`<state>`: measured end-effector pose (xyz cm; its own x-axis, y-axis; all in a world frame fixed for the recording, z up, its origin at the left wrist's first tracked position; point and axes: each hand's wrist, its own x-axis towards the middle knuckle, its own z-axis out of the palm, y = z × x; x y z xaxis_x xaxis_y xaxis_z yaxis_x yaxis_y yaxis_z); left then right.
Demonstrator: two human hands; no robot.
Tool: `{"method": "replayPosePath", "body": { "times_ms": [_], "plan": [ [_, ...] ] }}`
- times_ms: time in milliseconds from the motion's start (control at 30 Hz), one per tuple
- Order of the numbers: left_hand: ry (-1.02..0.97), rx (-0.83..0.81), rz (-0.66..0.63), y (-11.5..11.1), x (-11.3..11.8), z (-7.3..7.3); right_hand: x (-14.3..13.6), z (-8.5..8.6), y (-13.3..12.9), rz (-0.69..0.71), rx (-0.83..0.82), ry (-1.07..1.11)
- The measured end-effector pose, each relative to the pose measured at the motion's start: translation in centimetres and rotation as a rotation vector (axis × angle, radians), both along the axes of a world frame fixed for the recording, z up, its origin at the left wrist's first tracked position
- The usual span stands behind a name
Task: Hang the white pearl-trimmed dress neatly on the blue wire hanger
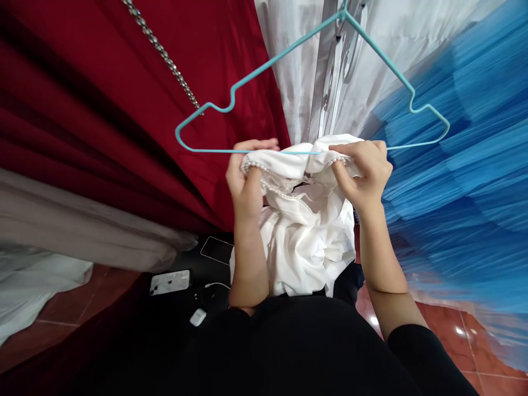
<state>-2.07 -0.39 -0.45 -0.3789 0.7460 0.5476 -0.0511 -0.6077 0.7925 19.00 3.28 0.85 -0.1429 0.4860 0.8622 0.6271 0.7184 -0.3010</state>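
Note:
A white garment with pearl-beaded edging point(305, 242) is held up in front of me, its lower part bunched over my lap. My left hand point(249, 179) grips its upper edge on the left, thumb inside the beaded opening. On the right, my right hand point(363, 170) pinches the same edge between thumb and fingers. A light-blue hanger point(284, 53) hangs above; its bottom bar runs across the garment's top edge, between my hands. Whether the fingers also touch the bar I cannot tell.
Red fabric point(231, 60) with a jewelled strap hangs at the left, blue tulle point(462, 143) at the right. Behind the hanger are white cloth and metal rails point(330, 82). Two phones, one a white phone point(170, 282), and a small white case point(198, 317) lie on a black surface beside me.

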Motion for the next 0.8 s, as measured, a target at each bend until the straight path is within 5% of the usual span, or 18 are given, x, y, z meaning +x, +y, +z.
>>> {"method": "replayPosePath", "body": {
  "times_ms": [167,300,500,700,800],
  "plan": [
    [0.006,0.020,0.488,-0.8,-5.7,0.0,0.1,0.6,-0.6,0.054,-0.015,0.030],
    [0.052,0.129,0.645,-0.6,-8.6,3.1,0.9,1.4,-0.6,0.056,-0.050,0.018],
    [0.278,0.215,0.469,1.5,-7.9,8.1,0.7,1.2,-0.9,0.026,-0.069,0.007],
    [0.318,0.256,0.467,4.6,-6.3,9.4,0.4,1.2,-0.8,-0.034,-0.032,-0.032],
    [0.500,0.211,0.344,4.4,-5.7,9.7,0.6,1.2,-0.8,-0.051,-0.011,-0.046]
  ]
}}
